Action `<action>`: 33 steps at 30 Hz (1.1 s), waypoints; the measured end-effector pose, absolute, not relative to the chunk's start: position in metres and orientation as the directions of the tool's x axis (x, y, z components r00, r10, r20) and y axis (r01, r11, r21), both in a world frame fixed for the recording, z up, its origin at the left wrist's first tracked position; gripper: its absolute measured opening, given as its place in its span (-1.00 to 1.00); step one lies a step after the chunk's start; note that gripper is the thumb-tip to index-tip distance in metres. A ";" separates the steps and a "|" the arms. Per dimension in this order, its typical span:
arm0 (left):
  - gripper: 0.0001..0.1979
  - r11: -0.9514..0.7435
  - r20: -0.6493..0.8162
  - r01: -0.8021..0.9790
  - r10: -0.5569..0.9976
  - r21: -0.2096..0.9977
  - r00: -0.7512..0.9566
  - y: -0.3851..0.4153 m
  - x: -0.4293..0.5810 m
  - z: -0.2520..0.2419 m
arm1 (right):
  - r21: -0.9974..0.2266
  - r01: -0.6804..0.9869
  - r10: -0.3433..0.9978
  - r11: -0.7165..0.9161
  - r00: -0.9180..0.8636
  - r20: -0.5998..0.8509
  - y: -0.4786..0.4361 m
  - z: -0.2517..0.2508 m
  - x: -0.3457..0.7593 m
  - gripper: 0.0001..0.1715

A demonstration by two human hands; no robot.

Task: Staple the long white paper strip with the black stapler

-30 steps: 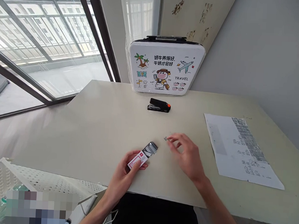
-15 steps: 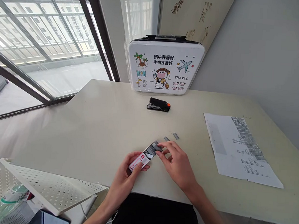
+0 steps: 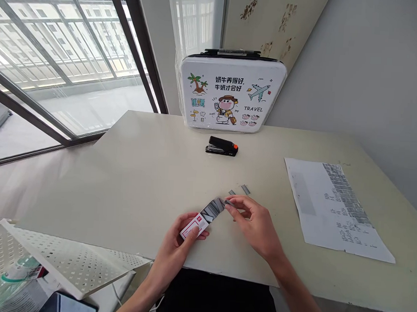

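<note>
My left hand is closed around a small white-and-red box of staples. Its far end is open, and grey rows of staples show inside. Just past that end, my right hand pinches a short staple strip between thumb and fingers, apart from the box. Two loose staple strips lie on the table beyond my right hand, one partly hidden by its fingers. Farther back sits a black stapler with an orange button.
A white case with cartoon prints stands upright at the back of the table. To the right lies a printed paper sheet. At lower left, a perforated white rack is beside a phone and a plastic bottle.
My right hand has drawn back to the right from the box's open end, now with a staple strip between its fingertips. My left hand and the box stay nearly in place.
</note>
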State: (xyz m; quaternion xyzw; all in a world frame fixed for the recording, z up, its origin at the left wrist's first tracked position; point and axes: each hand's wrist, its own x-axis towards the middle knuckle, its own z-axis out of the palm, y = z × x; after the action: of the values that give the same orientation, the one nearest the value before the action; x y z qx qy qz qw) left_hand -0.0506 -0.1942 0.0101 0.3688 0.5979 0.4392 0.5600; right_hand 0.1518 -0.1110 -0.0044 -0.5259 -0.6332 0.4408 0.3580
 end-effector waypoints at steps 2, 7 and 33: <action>-0.53 0.349 -0.353 -0.056 0.930 0.935 -0.105 -0.194 -0.051 0.010 | -0.934 0.354 0.983 0.050 -0.185 -0.018 -0.110 -0.001 0.154 -0.63; -0.53 0.338 -0.342 -0.057 0.935 0.940 -0.095 -0.193 -0.050 0.008 | -0.893 0.425 0.985 0.148 -0.142 0.096 -0.112 -0.004 0.147 -0.64; -0.52 0.334 -0.340 -0.069 0.936 0.940 -0.094 -0.195 -0.053 0.002 | -0.935 0.328 0.981 -0.132 -0.095 -0.172 -0.100 0.005 0.158 -0.52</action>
State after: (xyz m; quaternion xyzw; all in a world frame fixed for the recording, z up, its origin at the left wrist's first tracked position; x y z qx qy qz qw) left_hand -0.0529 -0.1952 0.0018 0.3667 0.5906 0.4453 0.5642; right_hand 0.1585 -0.1005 0.0048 -0.5801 -0.5640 0.4790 0.3405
